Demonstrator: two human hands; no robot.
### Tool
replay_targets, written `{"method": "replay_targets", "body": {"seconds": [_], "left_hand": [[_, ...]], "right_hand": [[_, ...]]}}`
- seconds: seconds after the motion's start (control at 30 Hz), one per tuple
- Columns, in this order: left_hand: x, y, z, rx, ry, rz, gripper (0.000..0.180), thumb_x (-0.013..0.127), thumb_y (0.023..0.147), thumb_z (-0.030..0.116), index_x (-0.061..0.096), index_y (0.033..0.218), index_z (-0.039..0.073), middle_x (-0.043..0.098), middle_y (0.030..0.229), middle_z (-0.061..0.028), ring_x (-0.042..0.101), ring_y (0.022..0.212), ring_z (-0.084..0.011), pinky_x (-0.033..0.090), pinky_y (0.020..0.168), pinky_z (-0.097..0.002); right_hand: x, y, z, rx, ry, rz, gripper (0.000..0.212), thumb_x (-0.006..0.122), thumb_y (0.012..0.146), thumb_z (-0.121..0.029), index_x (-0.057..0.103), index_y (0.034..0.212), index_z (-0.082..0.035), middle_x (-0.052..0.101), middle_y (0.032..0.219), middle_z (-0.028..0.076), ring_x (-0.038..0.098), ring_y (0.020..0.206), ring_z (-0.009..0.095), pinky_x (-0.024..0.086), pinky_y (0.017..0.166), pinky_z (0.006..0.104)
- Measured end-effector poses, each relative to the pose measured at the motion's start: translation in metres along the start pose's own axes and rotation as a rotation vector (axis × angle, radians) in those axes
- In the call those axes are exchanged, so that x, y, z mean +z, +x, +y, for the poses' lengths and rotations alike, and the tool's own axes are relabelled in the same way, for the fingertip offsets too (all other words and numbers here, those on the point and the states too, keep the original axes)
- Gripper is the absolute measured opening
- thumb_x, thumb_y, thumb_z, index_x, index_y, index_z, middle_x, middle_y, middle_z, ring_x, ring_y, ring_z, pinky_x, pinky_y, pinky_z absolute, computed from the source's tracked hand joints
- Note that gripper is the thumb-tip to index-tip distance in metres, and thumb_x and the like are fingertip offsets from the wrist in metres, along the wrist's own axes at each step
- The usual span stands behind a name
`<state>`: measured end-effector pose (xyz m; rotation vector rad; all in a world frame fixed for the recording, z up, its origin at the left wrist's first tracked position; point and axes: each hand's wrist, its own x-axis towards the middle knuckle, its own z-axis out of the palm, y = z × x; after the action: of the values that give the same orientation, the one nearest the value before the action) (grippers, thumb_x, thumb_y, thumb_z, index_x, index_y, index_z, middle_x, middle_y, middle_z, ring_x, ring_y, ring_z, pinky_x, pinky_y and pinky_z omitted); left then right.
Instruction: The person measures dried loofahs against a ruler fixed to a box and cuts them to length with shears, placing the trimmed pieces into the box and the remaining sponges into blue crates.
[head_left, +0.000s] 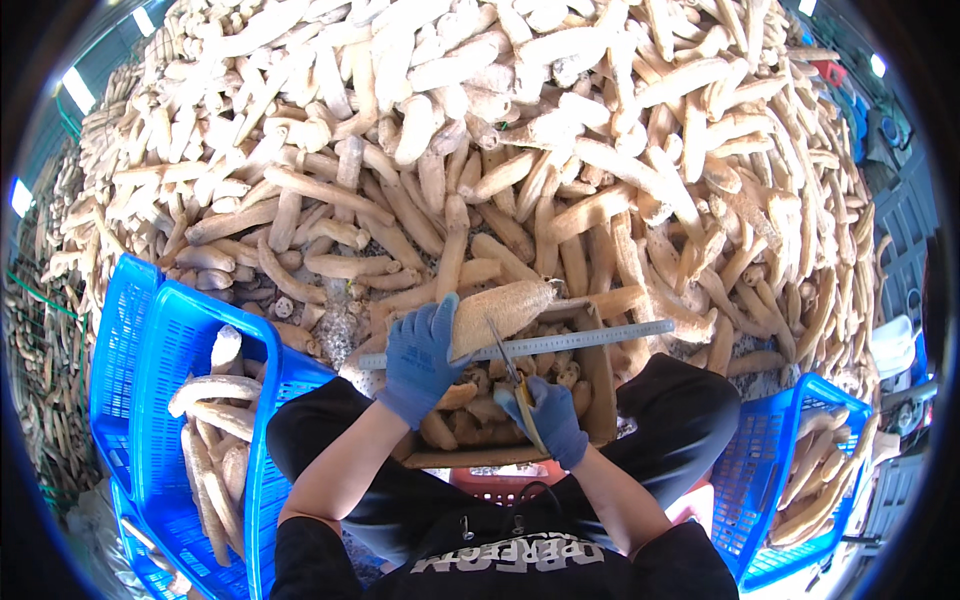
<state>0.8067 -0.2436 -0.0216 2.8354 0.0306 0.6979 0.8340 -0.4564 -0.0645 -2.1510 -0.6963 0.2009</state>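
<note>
My left hand (pixel 420 358), in a blue glove, is closed around the near end of a tan dried loofah (pixel 508 310), which slants up to the right. In my gloved right hand (pixel 552 422) is a pair of scissors (pixel 525 402) with yellow handles. Their blades point up toward the loofah's lower side; whether they touch it I cannot tell. A long metal ruler (pixel 625 333) lies across a cardboard box (pixel 603 392) between my knees, passing by my left hand and under the loofah. Several short loofah pieces (pixel 438 430) lie in the box.
A huge heap of dried loofahs (pixel 420 130) rises in front of me. Blue plastic baskets (pixel 165 390) with loofahs stand at my left. Another blue basket (pixel 745 470) holding loofahs is at my right. Part of a red crate (pixel 495 487) shows below the box.
</note>
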Motion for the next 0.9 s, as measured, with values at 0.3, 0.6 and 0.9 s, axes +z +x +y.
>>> {"method": "replay_targets", "body": {"seconds": [0.3,0.6,0.9], "left_hand": [[-0.007,0.024,-0.020,-0.502,-0.338,-0.149,0.074,0.077,0.069,0.038,0.044,0.125,0.001,0.060,0.102,-0.0153,0.061,0.089,-0.0283,0.049,0.080,-0.0371],[-0.016,0.020,-0.054,-0.622,-1.264,-0.510,0.064,0.077,0.073,0.025,0.048,0.125,0.000,0.059,0.108,-0.0073,0.055,0.097,-0.0131,0.045,0.087,-0.0297],[-0.016,0.022,-0.053,-0.568,-1.339,-0.632,0.070,0.079,0.070,0.020,0.046,0.129,0.003,0.058,0.114,-0.0068,0.054,0.102,-0.0136,0.045,0.090,-0.0293]], "right_hand": [[-0.030,0.006,0.006,0.111,0.237,-0.327,0.044,0.067,0.080,-0.040,0.053,0.092,0.000,0.058,0.079,0.019,0.061,0.073,0.032,0.048,0.063,0.0390],[-0.026,0.027,0.005,-0.106,-0.078,-0.059,0.067,0.072,0.072,-0.047,0.049,0.108,0.005,0.058,0.094,0.025,0.059,0.088,0.040,0.048,0.073,0.0435],[-0.028,0.017,0.025,0.372,1.375,-0.661,0.062,0.044,0.088,-0.060,0.059,0.098,-0.001,0.063,0.077,0.008,0.063,0.067,0.015,0.051,0.059,0.0240]]}}
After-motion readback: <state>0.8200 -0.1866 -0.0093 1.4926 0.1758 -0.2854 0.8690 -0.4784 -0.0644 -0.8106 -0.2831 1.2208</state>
